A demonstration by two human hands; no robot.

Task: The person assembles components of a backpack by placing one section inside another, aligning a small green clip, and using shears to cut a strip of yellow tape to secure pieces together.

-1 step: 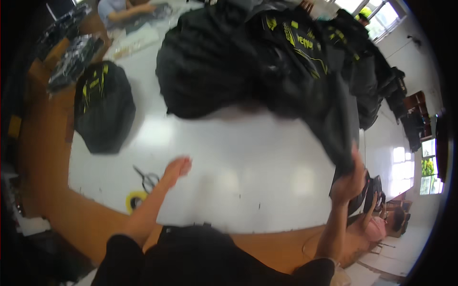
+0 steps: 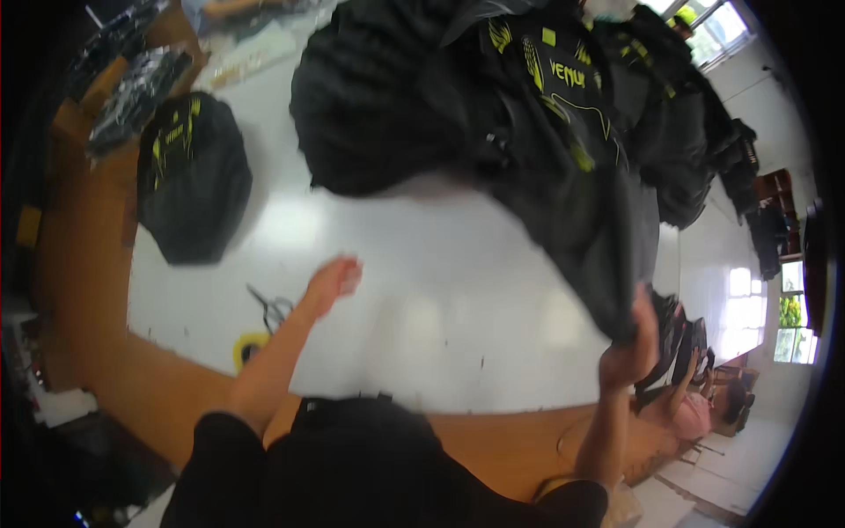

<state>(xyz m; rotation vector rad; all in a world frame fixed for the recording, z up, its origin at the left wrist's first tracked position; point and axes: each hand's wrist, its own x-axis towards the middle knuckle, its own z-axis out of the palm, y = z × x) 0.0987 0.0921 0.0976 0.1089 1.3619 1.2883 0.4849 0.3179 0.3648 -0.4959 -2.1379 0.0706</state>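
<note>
Gripped the black cloth (image 2: 594,264) near its lower end, at the table's right side, with the right hand's (image 2: 629,348) fingers clamped on it. Seemed, by judgement, midway through drawing it from the pile (image 2: 378,114); called next for a steady right grip and the left hand (image 2: 337,280) brought across. Could not tell, for blur, whether with left fingers apart or together. Saw scissors (image 2: 271,308) and a yellow roll (image 2: 251,345) on the glossy white table (image 2: 422,334), a co-worker (image 2: 694,414) and a window (image 2: 792,308) at right.
</note>
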